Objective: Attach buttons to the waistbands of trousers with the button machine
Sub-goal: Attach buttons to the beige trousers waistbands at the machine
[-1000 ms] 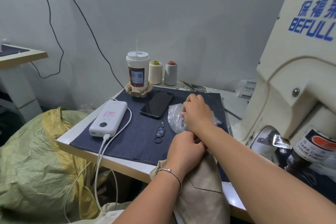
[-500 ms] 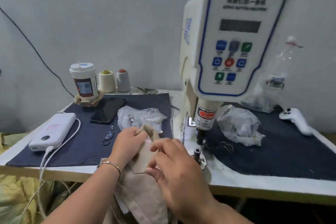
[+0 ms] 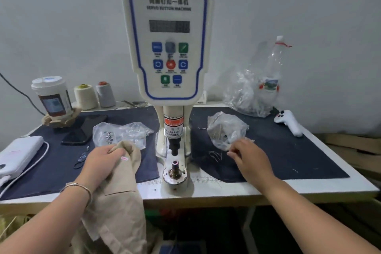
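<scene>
Left hand [image 3: 99,161] gripping trousers [image 3: 121,187]; right hand [image 3: 250,155] reaching, fingers loose, toward bag [image 3: 225,130]. Risk: waistband slipping before reaching machine [image 3: 175,163].

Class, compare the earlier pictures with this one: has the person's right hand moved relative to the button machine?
Yes. The right hand has left the trousers and crossed to the right of the button machine, reaching the plastic bag there.

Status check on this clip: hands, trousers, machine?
Left hand grips trousers left of button machine. Right hand loosely curled at plastic bag. Die post bare.
</scene>
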The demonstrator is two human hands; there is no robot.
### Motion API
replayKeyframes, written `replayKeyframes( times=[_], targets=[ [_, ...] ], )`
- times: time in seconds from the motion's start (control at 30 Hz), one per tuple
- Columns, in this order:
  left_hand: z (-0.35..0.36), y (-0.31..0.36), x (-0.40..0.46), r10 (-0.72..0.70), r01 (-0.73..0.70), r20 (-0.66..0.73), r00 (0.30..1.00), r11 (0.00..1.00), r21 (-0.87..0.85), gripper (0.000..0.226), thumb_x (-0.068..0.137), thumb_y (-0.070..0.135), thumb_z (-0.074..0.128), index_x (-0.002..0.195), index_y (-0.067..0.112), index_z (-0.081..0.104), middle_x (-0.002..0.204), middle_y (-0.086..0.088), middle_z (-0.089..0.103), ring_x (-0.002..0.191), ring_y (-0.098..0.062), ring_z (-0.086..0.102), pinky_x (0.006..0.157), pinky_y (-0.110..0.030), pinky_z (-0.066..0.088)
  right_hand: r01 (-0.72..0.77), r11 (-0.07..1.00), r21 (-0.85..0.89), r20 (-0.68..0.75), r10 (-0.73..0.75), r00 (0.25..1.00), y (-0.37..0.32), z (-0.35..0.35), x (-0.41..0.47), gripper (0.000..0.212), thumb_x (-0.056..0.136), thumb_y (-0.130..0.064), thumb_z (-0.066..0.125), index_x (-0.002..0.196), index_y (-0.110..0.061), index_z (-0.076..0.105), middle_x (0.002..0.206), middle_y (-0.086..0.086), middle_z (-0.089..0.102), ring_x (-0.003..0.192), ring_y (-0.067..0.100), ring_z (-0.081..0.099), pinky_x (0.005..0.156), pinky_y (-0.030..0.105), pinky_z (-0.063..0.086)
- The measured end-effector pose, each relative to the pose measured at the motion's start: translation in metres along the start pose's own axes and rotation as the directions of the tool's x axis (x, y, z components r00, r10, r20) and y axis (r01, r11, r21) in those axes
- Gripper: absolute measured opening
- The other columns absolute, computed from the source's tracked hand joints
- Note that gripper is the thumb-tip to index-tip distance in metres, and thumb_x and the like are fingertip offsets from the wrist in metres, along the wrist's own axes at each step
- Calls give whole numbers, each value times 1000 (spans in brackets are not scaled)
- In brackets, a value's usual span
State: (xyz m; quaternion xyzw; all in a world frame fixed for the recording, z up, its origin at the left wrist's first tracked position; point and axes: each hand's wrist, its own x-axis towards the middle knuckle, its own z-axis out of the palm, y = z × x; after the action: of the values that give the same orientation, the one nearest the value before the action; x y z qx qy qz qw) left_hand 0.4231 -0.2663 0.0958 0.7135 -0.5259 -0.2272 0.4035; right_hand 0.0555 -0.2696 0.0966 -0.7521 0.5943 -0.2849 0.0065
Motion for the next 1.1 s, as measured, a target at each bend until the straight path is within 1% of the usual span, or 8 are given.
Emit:
replayKeyframes(
  times=[0.1, 0.2, 0.43, 0.53, 0.7, 0.83, 0.97, 1.1],
  targets=[
    [-1, 1, 0, -15, 15, 8, 1000, 1000, -5, 29, 64, 40, 56, 59, 12, 48, 55, 0, 39, 59, -19, 35, 57, -34, 31, 1, 995, -97, 54, 4, 999, 7, 16, 0, 15, 97, -28, 53, 87, -18, 59, 93, -5, 59, 89, 18, 55, 68, 30, 39],
    [1, -3, 3, -18, 18, 3, 1000, 1000, -5, 31, 80, 32, 66, 60, 18, 46, 55, 1, 35, 58, -19, 33, 57, -34, 29, 34, 991, -126, 55, -27, 998, 10, 23, -1, 16, 97, -29, 51, 89, -19, 60, 96, -5, 59, 92, 17, 53, 70, 30, 41],
    [4, -13, 11, -20, 20, -21, 1000, 1000, -1, 37, 88, 24, 64, 62, 21, 38, 53, 5, 28, 57, -18, 29, 54, -33, 24, 76, 997, -29, 79, -74, 994, 10, 20, -7, 10, 85, -22, 63, 76, -19, 62, 84, -12, 53, 80, 8, 49, 69, 24, 44],
    [5, -15, 12, -8, 8, -28, 1000, 1000, -11, 36, 88, 25, 64, 62, 19, 40, 52, 5, 30, 57, -19, 30, 55, -34, 25, -19, 992, 123, 64, 11, 998, 10, 16, -8, 14, 76, -12, 66, 68, -22, 61, 74, -14, 53, 70, 5, 49, 64, 20, 41],
    [6, -16, 12, 2, -2, -39, 999, 1000, -4, 27, 88, 25, 64, 66, 16, 51, 59, -3, 37, 59, -19, 34, 56, -34, 28, -286, 865, 412, 56, 290, 955, 15, 11, -3, 21, 71, 1, 67, 73, -20, 66, 72, -10, 56, 60, 6, 49, 57, 16, 39],
    [6, -16, 13, -6, 7, -35, 999, 1000, 13, 34, 88, 25, 64, 65, 3, 50, 59, -4, 39, 60, -20, 35, 57, -34, 29, -249, 918, 309, 115, 224, 968, 15, 14, 0, 16, 74, -8, 75, 75, -22, 68, 86, -9, 57, 69, 4, 51, 62, 11, 37],
    [6, -16, 12, -18, 18, -30, 999, 1000, -9, 32, 87, 24, 65, 61, 18, 46, 52, 4, 35, 58, -19, 33, 56, -33, 28, -207, 945, 252, 107, 186, 977, 17, 15, 1, 17, 79, -17, 77, 68, -27, 67, 85, -10, 55, 74, 4, 52, 63, 10, 35],
    [6, -17, 14, -16, 15, -14, 1000, 999, -32, 30, 87, 25, 64, 63, 18, 48, 54, 2, 35, 58, -17, 33, 55, -33, 29, -207, 945, 254, 107, 185, 977, 13, 13, 0, 14, 82, -16, 74, 71, -22, 69, 86, -6, 56, 76, 5, 52, 65, 13, 36]
  ],
)
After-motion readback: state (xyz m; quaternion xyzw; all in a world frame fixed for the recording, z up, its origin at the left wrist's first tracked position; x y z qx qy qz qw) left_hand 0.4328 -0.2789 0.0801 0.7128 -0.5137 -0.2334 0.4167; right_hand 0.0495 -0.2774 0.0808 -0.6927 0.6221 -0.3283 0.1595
